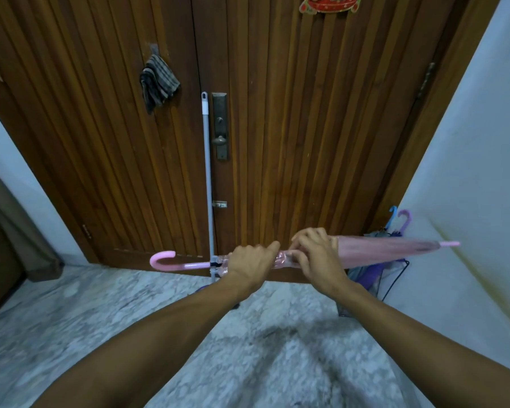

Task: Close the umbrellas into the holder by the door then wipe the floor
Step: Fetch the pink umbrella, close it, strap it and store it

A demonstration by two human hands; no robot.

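Umbrella (pixel 380 250), pink and folded, lies level across the middle of the frame, and both sets of fingers are on it. The left hand (pixel 249 265) has its fingers wrapped tight round the bunched canopy near the hooked handle (pixel 162 259), which sticks out toward the left of the frame. The right hand (pixel 314 254) sits just beside it, fingers curled down onto the folds; they seem to be pinching or working a strap, though motion blur hides what exactly they clamp.

From the fingers outward, the long axis runs left to right, tip (pixel 451 243) pointing at the right wall. That tip hangs above and near the wire holder (pixel 395 278) at lower right, where blue and purple handles (pixel 399 220) already stand. By my judgement the right hand is nearer the holder, so the tip end would need tilting down toward the lower right to drop in. A mop pole (pixel 208 178) leans on the door (pixel 292 113), for the floor (pixel 130 319) afterwards.
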